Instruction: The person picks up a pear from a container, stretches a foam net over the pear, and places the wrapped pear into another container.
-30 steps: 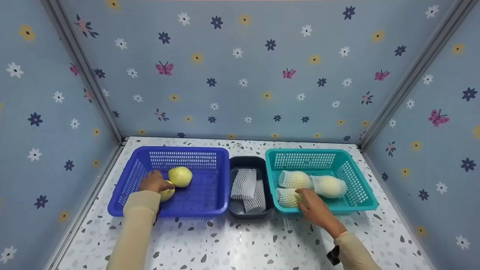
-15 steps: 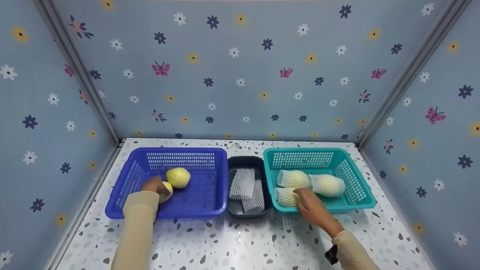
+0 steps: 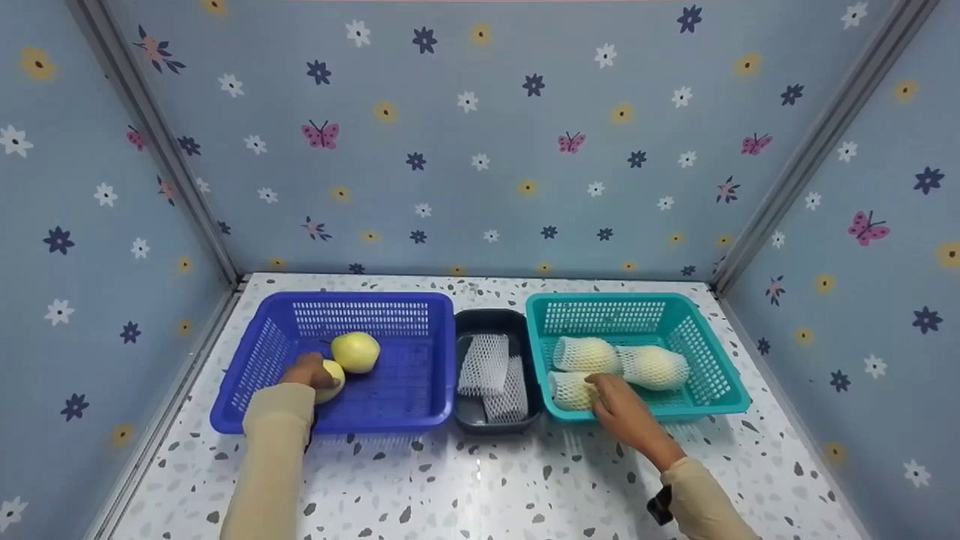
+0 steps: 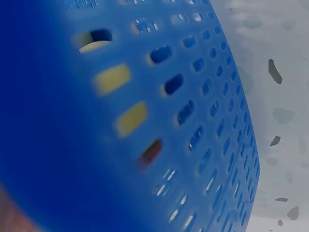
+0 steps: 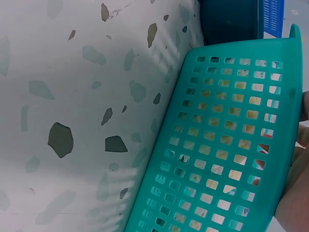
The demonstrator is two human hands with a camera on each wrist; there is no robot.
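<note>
In the head view my left hand (image 3: 306, 372) is inside the blue basket (image 3: 390, 424), gripping a round yellow fruit (image 3: 331, 381) that looks like a pear. A second such pear (image 3: 355, 352), with a stem, lies just behind it. My right hand (image 3: 626, 414) reaches over the front rim of the teal basket (image 3: 705, 406) and holds a pear in white foam netting (image 3: 571, 391). Two more netted pears (image 3: 586, 355) (image 3: 654, 367) lie beside it. Basket walls hide most of both hands' fingers in the wrist views.
Between the baskets stands a dark grey bin (image 3: 469, 417) with two white foam nets (image 3: 486, 365) in it. All three containers sit on a speckled white table (image 3: 480, 491). Flower-patterned panels (image 3: 480, 150) enclose the back and sides.
The left hand's fingers have lowered slightly and settled around the near pear. The right hand keeps its place on the netted pear. The head view has shifted a little.
</note>
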